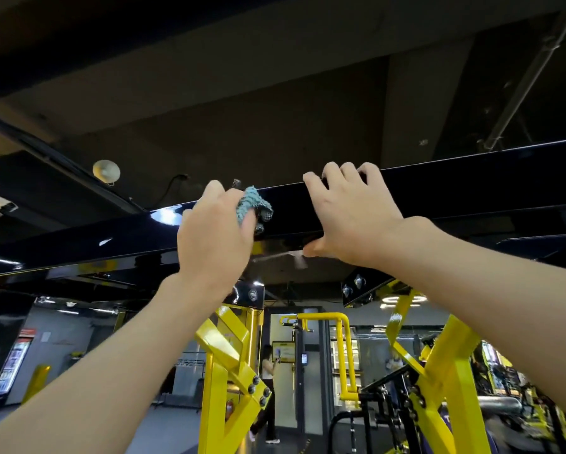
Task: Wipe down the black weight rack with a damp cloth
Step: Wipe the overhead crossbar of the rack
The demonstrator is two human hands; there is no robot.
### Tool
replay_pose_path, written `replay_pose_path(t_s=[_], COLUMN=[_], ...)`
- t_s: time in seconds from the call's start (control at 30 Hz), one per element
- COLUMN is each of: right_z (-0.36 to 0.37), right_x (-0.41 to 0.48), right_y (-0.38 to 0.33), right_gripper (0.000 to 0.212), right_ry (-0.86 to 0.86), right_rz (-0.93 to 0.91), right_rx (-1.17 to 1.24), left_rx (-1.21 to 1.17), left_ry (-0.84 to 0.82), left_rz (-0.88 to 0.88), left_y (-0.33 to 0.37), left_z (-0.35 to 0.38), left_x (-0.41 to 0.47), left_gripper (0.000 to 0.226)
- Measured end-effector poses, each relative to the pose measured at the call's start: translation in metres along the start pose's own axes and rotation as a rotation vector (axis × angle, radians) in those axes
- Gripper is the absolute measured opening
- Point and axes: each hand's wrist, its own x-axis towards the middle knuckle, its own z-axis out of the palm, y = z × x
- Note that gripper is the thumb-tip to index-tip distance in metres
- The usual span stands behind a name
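Overhead, the weight rack's glossy black steel crossbeam [471, 188] spans the whole view. Its long axis runs left to right, climbing slightly toward the right, with its broad face turned to the camera. Left of centre, the left hand [213, 237] presses a small teal-blue knobbly cloth [252, 204] against that face near the upper edge. The fingers are bunched round the cloth, which pokes out between them. How much of it lies flat on the paint is hidden behind the hand, though probably little.

Just beside it to the right, the right hand [347, 214] grips the crossbeam, its fingers [332, 173] spread and hooked over the top edge, the thumb under the lower edge. Below, yellow painted steel struts [222, 371] meet black bolted plates [357, 286].

The cloth is soft, light and limp, so it handles best wadded in the palm with a pad left free to rub. The crossbeam is rigid and fixed, and its lacquer looks slick, likely more so once damp. A bracing hand is therefore safer hooked over an edge than laid flat. Strokes would sensibly follow the crossbeam's length.
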Motion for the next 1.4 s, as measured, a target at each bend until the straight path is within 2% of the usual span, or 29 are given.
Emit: replay_pose_path(t_s=[0.07, 0.3, 0.47, 0.63, 0.7, 0.8, 0.83, 1.0, 1.17, 1.33, 1.4], right_z=[0.001, 0.001, -0.001, -0.002, 0.001, 0.002, 0.002, 0.007, 0.007, 0.008, 0.007], right_x=[0.000, 0.001, 0.000, 0.011, 0.014, 0.015, 0.015, 0.016, 0.015, 0.014, 0.013], right_y=[-0.003, -0.003, -0.003, -0.028, -0.037, -0.042, -0.043, -0.044, -0.040, -0.036, -0.034], right_gripper=[0.094, 0.094, 0.095, 0.112, 0.112, 0.097, 0.094, 0.093, 0.093, 0.093, 0.094], right_ry=[0.008, 0.009, -0.013, -0.067, -0.058, -0.011, 0.000, 0.021, 0.036, 0.047, 0.044], right_rz=[0.017, 0.031, 0.035, 0.064, 0.050, 0.059, 0.063, 0.072, 0.059, 0.039, 0.016], right_rx=[-0.011, -0.021, -0.012, -0.024, -0.020, -0.014, -0.017, -0.032, 0.001, 0.014, 0.026], left_rx=[-0.017, -0.104, -0.095, -0.124, -0.081, -0.096, -0.103, -0.093, -0.095, -0.074, -0.025], left_ry=[0.015, -0.010, 0.041, -0.006, -0.024, 0.019, 0.030, -0.028, 0.052, -0.035, -0.026], left_rz=[-0.008, 0.196, 0.124, 0.297, 0.269, 0.084, 0.072, 0.279, 0.024, 0.098, 0.030], left_y=[0.008, 0.033, 0.013, 0.008, -0.014, -0.039, -0.036, -0.013, -0.009, -0.002, -0.019], left_z=[0.003, 0.014, 0.012, 0.007, 0.002, -0.003, -0.004, -0.003, 0.005, 0.006, 0.003], left_x=[0.000, 0.026, 0.025, -0.004, -0.001, -0.004, -0.008, -0.016, 0.012, 0.018, 0.023], left_gripper=[0.015, 0.017, 0.015, 0.013, 0.014, 0.015, 0.015, 0.015, 0.017, 0.019, 0.020])
